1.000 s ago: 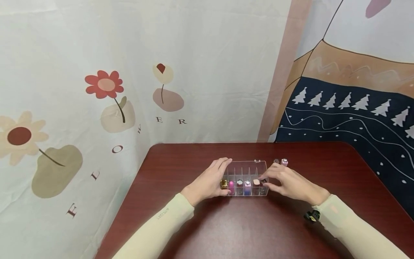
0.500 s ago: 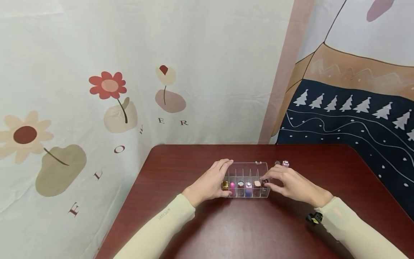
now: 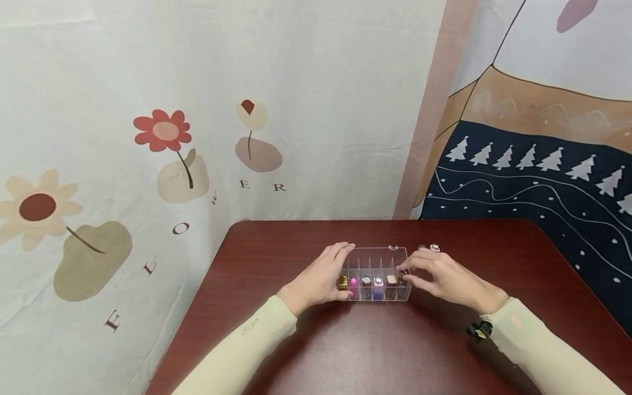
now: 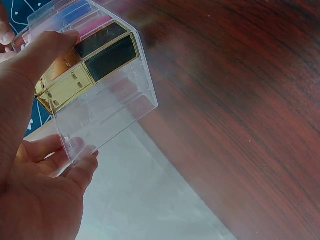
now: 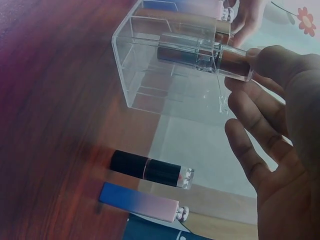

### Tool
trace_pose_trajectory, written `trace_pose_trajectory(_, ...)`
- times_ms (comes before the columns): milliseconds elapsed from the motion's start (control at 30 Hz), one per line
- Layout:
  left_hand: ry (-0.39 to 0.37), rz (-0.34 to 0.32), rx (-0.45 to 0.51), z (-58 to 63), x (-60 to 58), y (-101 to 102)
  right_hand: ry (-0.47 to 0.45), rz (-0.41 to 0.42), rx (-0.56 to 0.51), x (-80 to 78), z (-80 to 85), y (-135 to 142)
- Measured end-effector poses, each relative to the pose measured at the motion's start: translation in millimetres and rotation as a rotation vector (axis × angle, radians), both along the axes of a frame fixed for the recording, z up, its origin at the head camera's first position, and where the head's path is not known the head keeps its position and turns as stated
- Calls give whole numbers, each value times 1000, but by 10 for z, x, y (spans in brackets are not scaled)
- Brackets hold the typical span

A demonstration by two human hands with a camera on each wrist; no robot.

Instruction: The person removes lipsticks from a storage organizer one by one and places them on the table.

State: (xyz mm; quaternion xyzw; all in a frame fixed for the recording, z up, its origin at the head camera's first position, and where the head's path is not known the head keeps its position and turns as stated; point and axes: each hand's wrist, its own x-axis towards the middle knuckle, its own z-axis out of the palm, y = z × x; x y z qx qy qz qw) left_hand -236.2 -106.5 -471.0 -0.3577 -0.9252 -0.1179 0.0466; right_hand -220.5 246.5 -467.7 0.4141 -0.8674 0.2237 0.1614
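Note:
A clear divided lipstick organizer (image 3: 376, 274) stands on the table, its front row holding several lipsticks. My left hand (image 3: 318, 276) grips its left end, thumb across the front and fingers behind. In the left wrist view a gold-and-black lipstick (image 4: 111, 56) sits in the compartment by that thumb. At the right end, my right hand (image 3: 444, 280) pinches the top of a dark lipstick with a clear end (image 5: 177, 54) between thumb and fingertips. That lipstick is partly inside the end compartment and partly above its rim. The other right-hand fingers spread free of the box.
Behind the right hand, a black lipstick (image 5: 150, 168) and a blue-to-pink lipstick (image 5: 142, 201) stand on the dark red wooden table (image 3: 306, 340). A printed curtain (image 3: 316, 109) hangs close behind the table's far edge. The right wrist wears a black band (image 3: 479, 330).
The pinched lipstick now appears slightly higher in the end compartment, the right hand still on it. The left hand keeps its grip on the organizer. The head view has shifted slightly.

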Motion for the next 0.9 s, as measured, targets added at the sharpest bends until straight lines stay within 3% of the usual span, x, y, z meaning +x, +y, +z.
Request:
trace_pose_trajectory(633,-12,-1,4,-1,7,2,90,55,-119,-62,153,94)
trace_pose_trajectory(900,-10,-3,2,3,8,3,77,43,-147,-65,240,183)
